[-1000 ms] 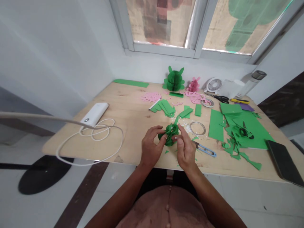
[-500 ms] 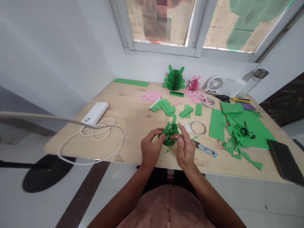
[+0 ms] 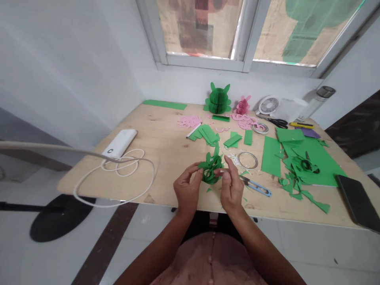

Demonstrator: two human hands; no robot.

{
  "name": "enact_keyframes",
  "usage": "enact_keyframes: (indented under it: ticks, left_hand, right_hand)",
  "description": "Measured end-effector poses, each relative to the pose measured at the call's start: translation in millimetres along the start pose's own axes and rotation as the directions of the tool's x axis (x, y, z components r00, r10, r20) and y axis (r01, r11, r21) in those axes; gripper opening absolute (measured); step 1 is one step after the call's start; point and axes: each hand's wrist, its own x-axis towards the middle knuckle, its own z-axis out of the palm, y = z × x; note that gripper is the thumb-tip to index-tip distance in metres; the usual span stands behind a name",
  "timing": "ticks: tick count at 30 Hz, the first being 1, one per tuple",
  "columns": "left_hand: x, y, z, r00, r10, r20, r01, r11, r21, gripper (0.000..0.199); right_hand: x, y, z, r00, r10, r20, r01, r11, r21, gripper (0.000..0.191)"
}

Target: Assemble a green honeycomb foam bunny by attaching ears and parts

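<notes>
Over the front of the table I hold a green paper cutout (image 3: 210,174) with curled, looping layers and a strip sticking up from its top. My left hand (image 3: 188,184) pinches its left side between thumb and fingers. On the right side, my right hand (image 3: 232,186) has a finger reaching into the layers; its index finger is raised and its thumb is bent. Part of that hand's grip is hidden. Blue-handled thread snips (image 3: 257,187) lie just right of my right hand, near a tape roll (image 3: 247,160).
Green paper strips (image 3: 209,133), pink scraps (image 3: 190,121) and green sheets (image 3: 270,156) lie about. Behind stand a green paper figure (image 3: 218,99), a pink one (image 3: 242,106) and a fan (image 3: 268,105). A white power bank (image 3: 120,142) with cable is left, a black phone-like slab (image 3: 358,202) right.
The left hand has moved slightly left, and the looping layers of the green cutout look more spread apart. The right hand has stayed nearly in place.
</notes>
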Motion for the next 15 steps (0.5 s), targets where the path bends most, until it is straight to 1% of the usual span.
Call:
enact_keyframes:
  ticks: [9, 15]
  left_hand:
    - [0.5, 0.8, 2.3, 0.999, -0.045, -0.016, 0.045, 0.999, -0.027, 0.012]
    - [4.1, -2.1, 0.0, 0.998, -0.070, 0.002, 0.070, 0.996, 0.046, 0.015]
  right_hand:
    - [-1.0, -1.2, 2.3, 1.000, 0.013, -0.028, -0.013, 1.000, 0.023, 0.044]
    - [-1.5, -0.5, 3.3, 1.000, 0.015, -0.017, -0.015, 1.000, 0.016, 0.043]
